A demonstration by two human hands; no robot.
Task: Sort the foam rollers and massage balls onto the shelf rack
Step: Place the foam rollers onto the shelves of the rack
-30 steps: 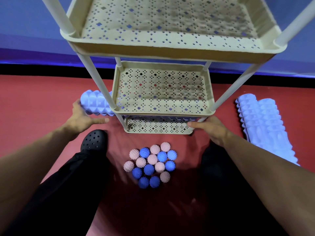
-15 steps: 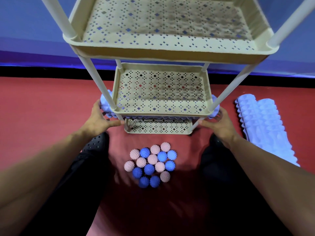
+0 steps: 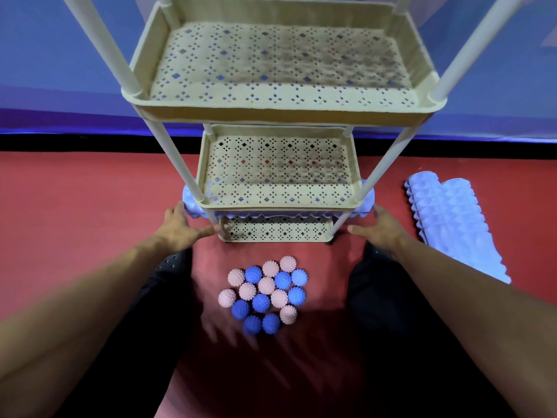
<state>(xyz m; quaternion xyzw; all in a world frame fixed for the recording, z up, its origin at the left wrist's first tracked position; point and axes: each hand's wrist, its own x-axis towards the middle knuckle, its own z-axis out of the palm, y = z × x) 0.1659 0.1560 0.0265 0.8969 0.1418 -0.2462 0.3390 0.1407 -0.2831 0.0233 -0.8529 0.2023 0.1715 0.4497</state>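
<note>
Two hands out at the bottom tier of the shelf rack (image 3: 283, 111). Head view: one foam roller (image 3: 366, 203) lies across the lowest tray, under the middle tray, both ends sticking out past the posts. My left hand (image 3: 177, 229) sits at its left end, fingers loose and straight, thumb toward the tray corner, gripping nothing. My right hand (image 3: 381, 227) is at the right end, fingers likewise straight, nothing held. Two more rollers (image 3: 452, 224) lie side by side on the red floor (image 3: 75, 206), right of the rack. Massage balls (image 3: 266, 294), pink and blue, are clustered on the floor just in front of the rack, between my legs. Middle and top trays hold nothing.
</note>
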